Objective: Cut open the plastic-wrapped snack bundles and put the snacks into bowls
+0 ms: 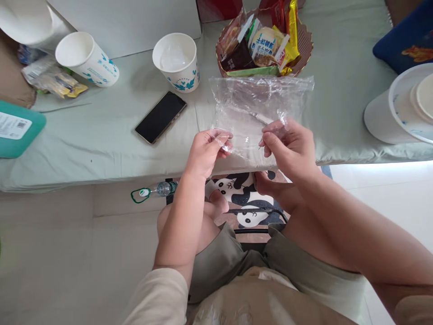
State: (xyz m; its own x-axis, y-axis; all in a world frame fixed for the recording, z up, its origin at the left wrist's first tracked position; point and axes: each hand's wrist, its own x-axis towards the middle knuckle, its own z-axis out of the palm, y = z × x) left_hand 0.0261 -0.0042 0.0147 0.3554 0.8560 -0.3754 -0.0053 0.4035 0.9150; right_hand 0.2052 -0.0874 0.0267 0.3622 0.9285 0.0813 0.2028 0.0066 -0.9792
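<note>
A clear, crinkled plastic bag [243, 108] spreads out between my hands at the front edge of the cloth-covered surface. My left hand [209, 149] pinches its near left corner. With thumb and fingers closed, my right hand [291, 144] grips the near right side. The far edge of the bag reaches to just in front of a scalloped basket [306, 49] filled with wrapped snacks [267, 45]. Through the film a narrow pale streak shows near my right fingertips; I cannot tell whether it is a fold or an object.
Left of the bag lie a dark phone [160, 117] and a paper cup [182, 67] with clear plastic inside. Another paper cup [86, 58] leans farther left, near a green container [20, 128]. A white bucket [382, 108] stands right. Below is a plastic bottle [162, 188].
</note>
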